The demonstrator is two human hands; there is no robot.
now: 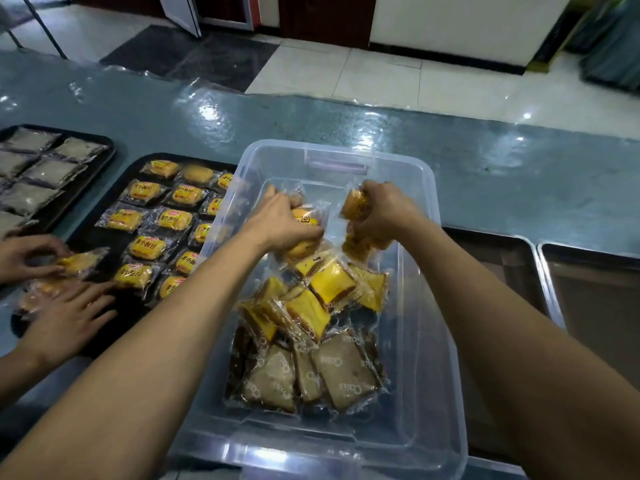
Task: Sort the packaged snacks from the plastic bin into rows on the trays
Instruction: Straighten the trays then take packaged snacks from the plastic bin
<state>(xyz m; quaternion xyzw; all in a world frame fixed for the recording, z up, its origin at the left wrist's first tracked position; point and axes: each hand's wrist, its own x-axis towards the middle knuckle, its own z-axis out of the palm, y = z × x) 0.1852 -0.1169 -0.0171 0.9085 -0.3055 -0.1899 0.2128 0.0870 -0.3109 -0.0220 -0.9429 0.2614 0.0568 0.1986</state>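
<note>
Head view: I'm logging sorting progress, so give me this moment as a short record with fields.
left hand: grips yellow bun packets over the bin
right hand: grips orange packets
bin: clear; holds yellow cake packets and brown packets
black tray: rowed yellow packets
far tray: grey packets
second person's hands: on packets at black tray's near end
steel trays: right of bin

A glossy blue-grey counter top [346,126], covered by a wrinkled clear film, is shown across the middle of the view. Beyond it, pale square floor tiles [381,77] are laid beside a patch of dark speckled floor tiles [187,53]. A white wall with black skirting [450,22] is seen at the top, adjoined by a dark brown wooden panel [325,15].
</note>
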